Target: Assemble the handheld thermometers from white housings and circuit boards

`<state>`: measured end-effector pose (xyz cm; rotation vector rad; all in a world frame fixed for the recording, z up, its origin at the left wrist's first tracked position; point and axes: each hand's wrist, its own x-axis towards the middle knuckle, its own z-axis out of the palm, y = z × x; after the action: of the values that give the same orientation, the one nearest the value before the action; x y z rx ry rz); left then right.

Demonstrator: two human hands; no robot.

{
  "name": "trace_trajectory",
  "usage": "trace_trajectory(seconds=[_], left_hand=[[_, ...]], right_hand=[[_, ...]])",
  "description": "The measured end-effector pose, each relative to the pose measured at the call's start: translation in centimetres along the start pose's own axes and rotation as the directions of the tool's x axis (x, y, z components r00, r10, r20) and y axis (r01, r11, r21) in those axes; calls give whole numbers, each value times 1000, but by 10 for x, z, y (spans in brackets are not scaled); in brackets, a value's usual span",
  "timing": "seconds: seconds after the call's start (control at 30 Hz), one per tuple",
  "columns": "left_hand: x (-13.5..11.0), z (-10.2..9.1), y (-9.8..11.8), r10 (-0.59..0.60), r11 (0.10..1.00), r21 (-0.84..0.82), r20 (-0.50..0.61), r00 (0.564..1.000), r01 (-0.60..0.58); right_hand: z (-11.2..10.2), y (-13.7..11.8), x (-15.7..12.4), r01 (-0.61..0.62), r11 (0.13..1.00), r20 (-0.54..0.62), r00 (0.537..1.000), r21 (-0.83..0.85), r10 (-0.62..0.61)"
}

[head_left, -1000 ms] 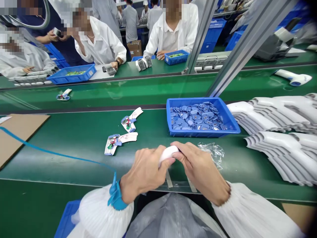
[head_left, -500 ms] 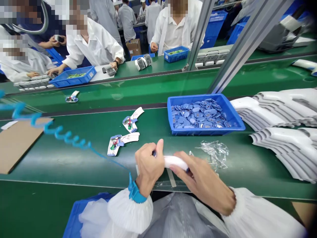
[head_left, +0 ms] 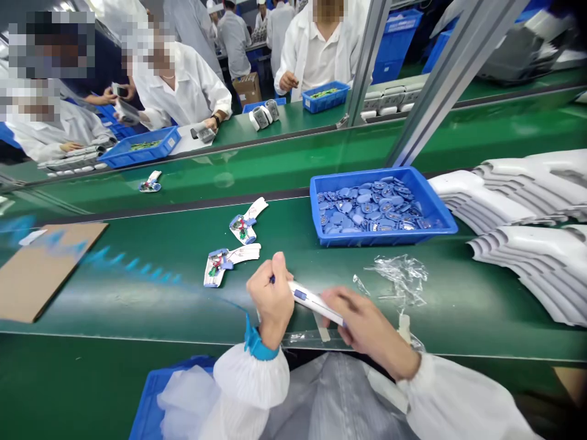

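Observation:
Both my hands grip one white plastic housing (head_left: 312, 300) with a small blue button, held just above the near edge of the green table (head_left: 137, 293). My left hand (head_left: 270, 296) is closed round its left end, thumb up. My right hand (head_left: 364, 327) is closed on its right end from below. Two finished white pieces (head_left: 229, 261) with blue parts and wires lie on the table just left of my hands. A blue tray (head_left: 435, 211) of several small blue parts stands beyond my right hand.
Stacks of white housings (head_left: 527, 244) fill the right side. Crumpled clear film (head_left: 398, 275) lies right of my hands. A cardboard sheet (head_left: 41, 269) lies at the left. A blurred blue coiled cord (head_left: 128, 266) runs to my left wrist strap. People in white coats work across the conveyor.
I have turned the housing so its flat side with the blue button faces up, and lowered its right end. My hands moved slightly apart along it. The coiled cord swung.

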<state>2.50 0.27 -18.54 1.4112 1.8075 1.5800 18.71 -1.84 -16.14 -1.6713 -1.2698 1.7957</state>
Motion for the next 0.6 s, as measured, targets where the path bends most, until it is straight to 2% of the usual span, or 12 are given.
trace_trajectory(seconds=[0.03, 0.07, 0.1, 0.17, 0.23, 0.3, 0.33, 0.4, 0.47, 0.5, 0.57, 0.6], left_hand=[[5, 6, -2, -14, 999, 45, -1, 1000, 14], [12, 12, -2, -8, 995, 102, 18, 1000, 6], [19, 17, -2, 5, 986, 164, 46, 999, -12], [31, 23, 0, 32, 962, 266, 110, 993, -61], [40, 24, 3, 52, 943, 314, 184, 982, -109], [43, 19, 4, 81, 944, 289, 267, 960, -160], [44, 13, 5, 106, 941, 271, 331, 938, -202], [48, -5, 3, 120, 915, 278, 505, 855, -293], [61, -27, 0, 27, 863, 378, 629, 777, -335], [74, -38, -1, -59, 837, 455, 627, 777, -304], [112, -49, 0, -198, 809, 573, 475, 858, -131], [136, -49, 3, -266, 798, 602, 347, 899, 4]], right_hand=[[3, 2, 1, 133, 978, -20, 990, -163, -138], [7, 4, 1, 241, 914, -24, 964, -328, -263], [12, 6, 2, 306, 826, -10, 936, -473, -352], [23, 7, 5, 331, 670, 23, 905, -664, -424], [31, 7, 8, 310, 587, 13, 891, -748, -454], [32, 5, 8, 336, 563, 21, 871, -755, -491], [27, 5, 6, 363, 570, 22, 856, -737, -517], [7, 9, -2, 411, 605, -37, 807, -682, -590], [-23, 19, -13, 389, 620, -210, 708, -681, -674], [-40, 25, -18, 323, 617, -316, 638, -718, -702], [-70, 40, -24, 100, 584, -466, 501, -806, -729], [-80, 47, -23, -12, 553, -494, 466, -833, -735]])
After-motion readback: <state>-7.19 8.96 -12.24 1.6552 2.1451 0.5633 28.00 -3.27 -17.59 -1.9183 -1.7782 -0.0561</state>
